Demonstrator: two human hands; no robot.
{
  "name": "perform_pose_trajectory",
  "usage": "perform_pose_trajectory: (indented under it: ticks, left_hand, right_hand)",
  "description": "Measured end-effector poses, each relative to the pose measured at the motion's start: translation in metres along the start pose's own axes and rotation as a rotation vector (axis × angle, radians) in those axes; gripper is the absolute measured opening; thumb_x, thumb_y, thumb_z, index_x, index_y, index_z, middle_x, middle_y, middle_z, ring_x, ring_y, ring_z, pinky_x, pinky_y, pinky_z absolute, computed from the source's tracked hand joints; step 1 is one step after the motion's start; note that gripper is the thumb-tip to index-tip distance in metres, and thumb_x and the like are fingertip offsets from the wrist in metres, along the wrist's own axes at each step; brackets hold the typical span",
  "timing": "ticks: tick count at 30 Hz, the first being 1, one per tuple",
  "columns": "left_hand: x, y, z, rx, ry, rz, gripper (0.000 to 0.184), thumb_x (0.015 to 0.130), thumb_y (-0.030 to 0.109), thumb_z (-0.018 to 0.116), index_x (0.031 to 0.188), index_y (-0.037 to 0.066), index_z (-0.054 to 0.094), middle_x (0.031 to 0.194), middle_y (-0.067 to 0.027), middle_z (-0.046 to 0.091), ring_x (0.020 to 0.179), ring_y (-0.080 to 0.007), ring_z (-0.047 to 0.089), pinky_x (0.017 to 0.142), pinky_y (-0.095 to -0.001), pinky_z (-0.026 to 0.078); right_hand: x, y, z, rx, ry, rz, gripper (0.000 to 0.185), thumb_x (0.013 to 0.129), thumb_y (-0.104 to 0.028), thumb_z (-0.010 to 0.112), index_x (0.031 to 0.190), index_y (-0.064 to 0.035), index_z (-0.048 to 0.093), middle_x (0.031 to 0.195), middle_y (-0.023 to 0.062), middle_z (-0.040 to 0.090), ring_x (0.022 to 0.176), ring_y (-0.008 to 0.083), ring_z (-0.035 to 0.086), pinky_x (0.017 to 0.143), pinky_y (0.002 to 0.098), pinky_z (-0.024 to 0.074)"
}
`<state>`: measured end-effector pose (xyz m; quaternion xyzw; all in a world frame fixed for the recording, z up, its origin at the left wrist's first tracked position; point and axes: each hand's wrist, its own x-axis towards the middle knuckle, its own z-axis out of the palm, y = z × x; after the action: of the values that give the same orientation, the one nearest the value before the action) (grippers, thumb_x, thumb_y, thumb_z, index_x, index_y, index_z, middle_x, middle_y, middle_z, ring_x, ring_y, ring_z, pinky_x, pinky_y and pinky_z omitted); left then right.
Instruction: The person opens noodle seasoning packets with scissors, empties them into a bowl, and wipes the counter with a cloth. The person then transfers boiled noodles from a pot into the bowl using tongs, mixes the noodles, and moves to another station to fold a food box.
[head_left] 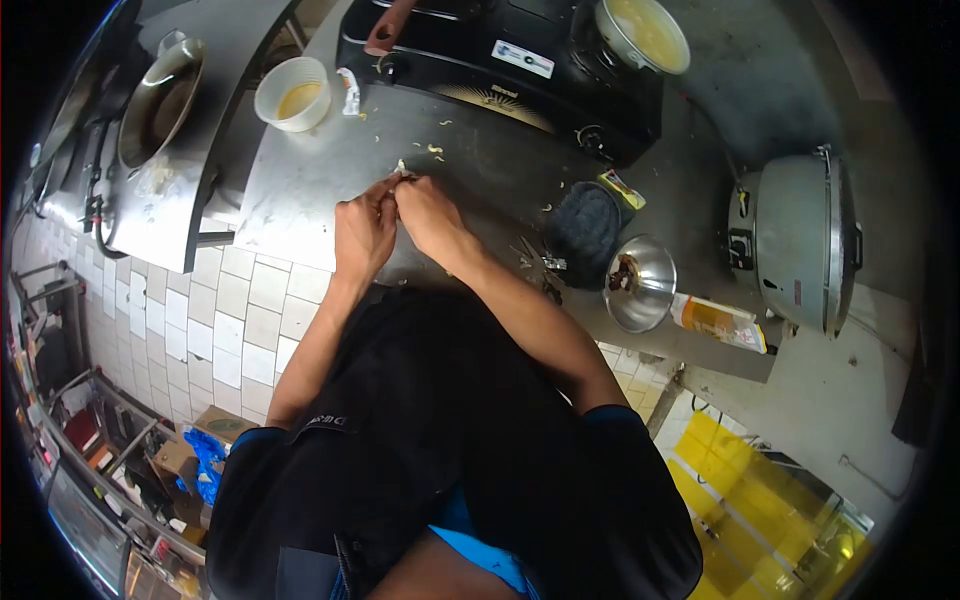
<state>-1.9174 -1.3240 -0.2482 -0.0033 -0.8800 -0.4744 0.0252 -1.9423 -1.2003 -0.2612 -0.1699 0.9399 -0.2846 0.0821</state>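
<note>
Over the steel counter (310,180), my left hand (366,228) and my right hand (428,214) meet with fingers pinched together. A small whitish bit (402,168) pokes out past the fingertips; its kind cannot be made out. Pale yellowish scraps (433,152) lie on the counter just beyond my hands. To the left of them stands a white plastic tub (292,92) with yellow liquid in it, and a torn white wrapper (349,92) lies beside the tub.
Behind is a black gas stove (480,70) with a pot of yellowish liquid (648,35). At right are a dark cloth (585,222), scissors (535,252), a steel bowl (650,265), a yellow-and-white packet (720,322) and a large grey cooker (795,240). A wok (160,105) sits far left.
</note>
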Motion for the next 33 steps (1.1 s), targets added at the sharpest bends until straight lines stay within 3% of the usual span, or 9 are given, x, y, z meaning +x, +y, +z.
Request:
perform_pose_trajectory:
  ticks: [1,3,9,11,13,17,24,27,33]
  left_hand:
    - [0.0,0.001,0.002,-0.055,0.01,0.014,0.031,0.088,0.001,0.056,0.116,0.001,0.069,0.078,-0.0238,0.068,0.057,-0.033,0.065,0.057,-0.0359,0.05]
    - [0.0,0.008,0.001,-0.012,-0.021,0.012,0.031,0.087,0.002,0.057,0.115,0.001,0.069,0.078,-0.0238,0.068,0.058,-0.0333,0.066,0.058,-0.0362,0.051]
    - [0.001,-0.01,0.018,0.099,-0.036,0.112,0.027,0.084,0.002,0.06,0.109,-0.001,0.07,0.081,-0.0245,0.068,0.07,-0.0381,0.068,0.064,-0.0409,0.053]
    - [0.006,-0.016,0.017,0.148,-0.029,0.165,0.025,0.083,0.002,0.061,0.106,-0.001,0.071,0.083,-0.0248,0.068,0.073,-0.0396,0.068,0.066,-0.0422,0.053]
    - [0.006,-0.019,0.013,0.171,-0.083,0.091,0.024,0.084,0.004,0.064,0.107,-0.001,0.07,0.091,-0.0241,0.07,0.079,-0.0367,0.071,0.07,-0.0392,0.055]
    - [0.008,-0.015,0.012,0.19,-0.049,0.067,0.022,0.084,0.003,0.063,0.104,0.0,0.071,0.088,-0.0238,0.07,0.076,-0.0351,0.071,0.068,-0.039,0.054]
    - [0.015,-0.009,0.015,0.14,-0.082,0.1,0.024,0.081,0.003,0.064,0.104,0.001,0.072,0.086,-0.0241,0.07,0.076,-0.0364,0.07,0.069,-0.0392,0.055]
    - [0.016,-0.008,0.011,0.151,-0.112,0.071,0.024,0.08,0.002,0.065,0.103,0.001,0.072,0.086,-0.023,0.07,0.073,-0.0346,0.07,0.067,-0.0377,0.054]
    - [0.014,-0.009,0.003,0.167,-0.103,0.076,0.021,0.086,0.005,0.065,0.104,0.0,0.072,0.085,-0.022,0.071,0.077,-0.0296,0.073,0.068,-0.034,0.055]
  right_hand:
    - [0.001,-0.007,-0.008,0.008,-0.078,0.224,0.012,0.084,-0.004,0.059,0.091,0.0045,0.065,0.086,0.0222,0.069,0.089,0.0398,0.068,0.077,0.0526,0.0535]
    - [0.0,0.002,-0.008,-0.019,-0.013,0.16,0.012,0.082,-0.003,0.061,0.089,0.0048,0.066,0.084,0.0202,0.069,0.091,0.0395,0.067,0.081,0.0522,0.0522]
    - [-0.025,0.014,-0.009,0.009,0.152,0.059,0.034,0.077,0.004,0.068,0.11,-0.0021,0.064,0.107,0.0195,0.066,0.097,0.0381,0.063,0.086,0.0446,0.0513]
    - [-0.05,0.006,-0.046,0.257,0.42,0.005,0.046,0.076,0.004,0.071,0.12,-0.0057,0.059,0.116,0.0175,0.062,0.107,0.0367,0.059,0.091,0.0437,0.0488]
    - [-0.088,0.026,-0.071,0.357,0.435,0.13,0.045,0.078,0.0,0.072,0.12,-0.0061,0.059,0.111,0.0158,0.064,0.108,0.0363,0.058,0.092,0.0436,0.0472]
    - [-0.195,0.11,-0.051,-0.133,0.337,0.32,0.042,0.079,0.002,0.069,0.119,-0.0074,0.061,0.109,0.015,0.065,0.102,0.0355,0.059,0.089,0.0434,0.0472]
    - [-0.198,0.15,-0.03,-0.265,0.297,0.41,0.011,0.084,-0.01,0.067,0.095,-0.0072,0.066,0.087,0.0107,0.059,0.098,0.0323,0.06,0.081,0.0414,0.0493]
    - [-0.193,0.149,-0.035,-0.299,0.29,0.535,0.011,0.085,-0.006,0.062,0.095,-0.007,0.067,0.094,0.0115,0.061,0.101,0.0298,0.06,0.079,0.0401,0.0535]
    - [-0.189,0.157,-0.042,-0.432,0.105,0.501,0.013,0.086,-0.011,0.062,0.098,-0.0063,0.066,0.097,0.0113,0.061,0.098,0.0287,0.063,0.076,0.0397,0.0559]
